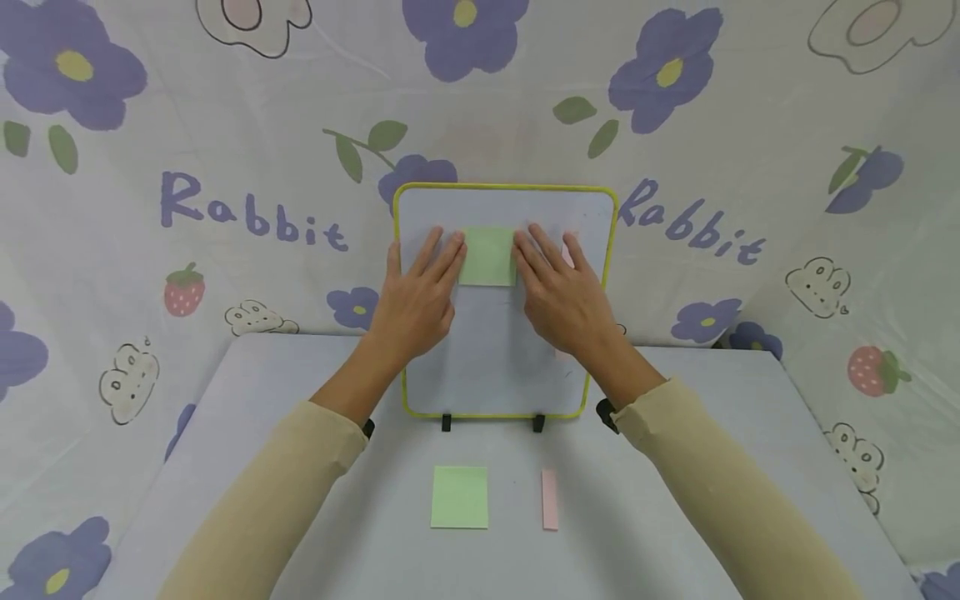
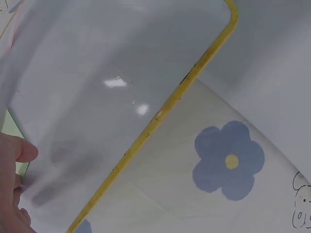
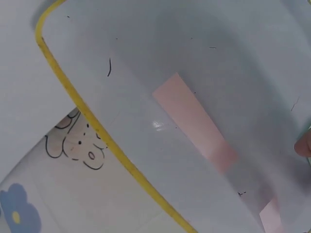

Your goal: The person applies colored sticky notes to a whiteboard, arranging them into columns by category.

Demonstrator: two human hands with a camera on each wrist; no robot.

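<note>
With left hand (image 1: pixel 417 300) and right hand (image 1: pixel 564 300) straight-fingered and gripping nothing, press evenly along both side edges of the upper green note (image 1: pixel 487 257) between their fingertips on the whiteboard (image 1: pixel 495 367), ideally without dragging it askew or nudging the pink strip (image 3: pixel 271 216) by the right outer finger.

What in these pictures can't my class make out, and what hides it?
- Head view: much of the upper pink strip and lower pink strip, behind the right hand.
- Left wrist view: most of the green note on the whiteboard, covered by the left hand and cut off by the left edge.
- Right wrist view: the upper pink strip's one end, cut off by the bottom edge.
</note>
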